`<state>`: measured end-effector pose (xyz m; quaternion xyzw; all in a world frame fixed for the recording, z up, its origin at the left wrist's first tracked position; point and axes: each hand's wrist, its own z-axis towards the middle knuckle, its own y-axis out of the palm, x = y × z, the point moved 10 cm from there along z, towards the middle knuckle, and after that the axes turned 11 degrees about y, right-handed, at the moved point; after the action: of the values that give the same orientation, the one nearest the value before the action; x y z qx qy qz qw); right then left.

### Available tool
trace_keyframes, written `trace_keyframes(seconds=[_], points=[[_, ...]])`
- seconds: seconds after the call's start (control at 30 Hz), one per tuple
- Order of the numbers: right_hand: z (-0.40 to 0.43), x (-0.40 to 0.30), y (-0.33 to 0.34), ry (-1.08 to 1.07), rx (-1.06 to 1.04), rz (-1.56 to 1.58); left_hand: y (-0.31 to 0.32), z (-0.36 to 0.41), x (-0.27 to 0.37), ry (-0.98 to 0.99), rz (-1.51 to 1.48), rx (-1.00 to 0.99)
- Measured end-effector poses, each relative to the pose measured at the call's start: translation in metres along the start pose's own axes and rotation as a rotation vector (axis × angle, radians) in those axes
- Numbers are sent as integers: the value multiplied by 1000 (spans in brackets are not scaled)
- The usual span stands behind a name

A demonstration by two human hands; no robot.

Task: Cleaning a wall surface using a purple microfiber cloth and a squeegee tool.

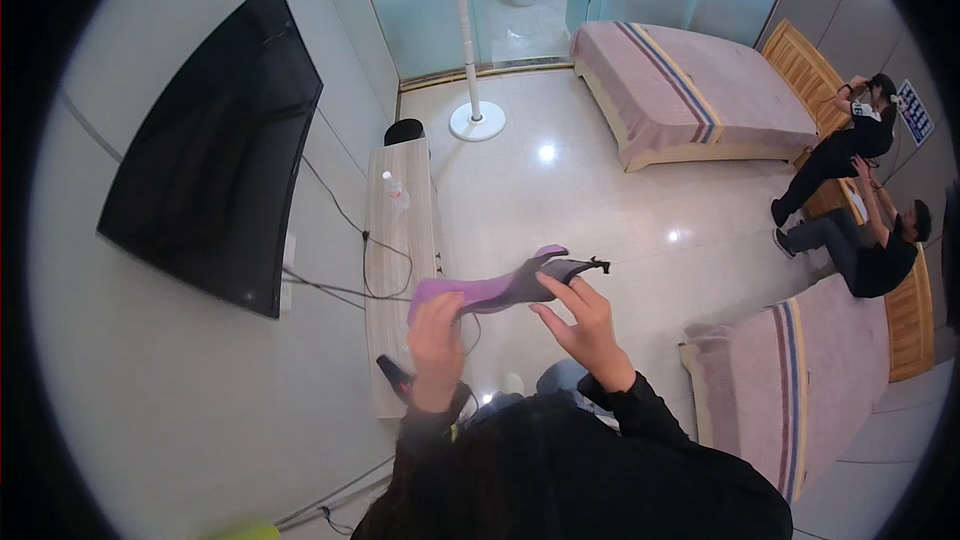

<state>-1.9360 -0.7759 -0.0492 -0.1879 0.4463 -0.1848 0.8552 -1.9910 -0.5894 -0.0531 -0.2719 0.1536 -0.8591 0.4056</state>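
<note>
A purple and dark grey piece of fabric [499, 292], perhaps a small garment, is stretched out in the air in front of me. My left hand [436, 349] grips its purple end, the fingers partly hidden by blur. At the grey end, my right hand [589, 322] pinches the cloth between fingers and thumb. A thin black strap or hook sticks out beyond the right fingers. Below the cloth's left part stands a long wooden-top cabinet [394, 240]. A black hair dryer [394, 379] lies on it close to my left wrist.
A clear plastic bottle [395, 191] and cables lie on the cabinet, under a wall-mounted television [217, 157]. A white coat stand [478, 120] rises from the tiled floor. Two beds, one far [675, 82] and one near [840, 367], stand right, with two people beside them.
</note>
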Motion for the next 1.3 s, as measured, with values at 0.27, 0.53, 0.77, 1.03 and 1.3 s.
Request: trace_keyframes(seconds=[0.27, 0.53, 0.77, 1.03, 1.3], points=[[113, 157, 49, 264, -336, 26, 179, 113, -21, 320, -154, -142], [243, 307, 64, 256, -526, 7, 314, 233, -114, 212, -149, -97], [380, 407, 83, 328, -652, -77, 379, 319, -211, 97, 70, -91], [523, 502, 137, 701, -540, 327, 459, 346, -395, -534, -149, 94], [716, 552, 174, 722, -379, 456, 551, 469, -536, -659, -288, 147]])
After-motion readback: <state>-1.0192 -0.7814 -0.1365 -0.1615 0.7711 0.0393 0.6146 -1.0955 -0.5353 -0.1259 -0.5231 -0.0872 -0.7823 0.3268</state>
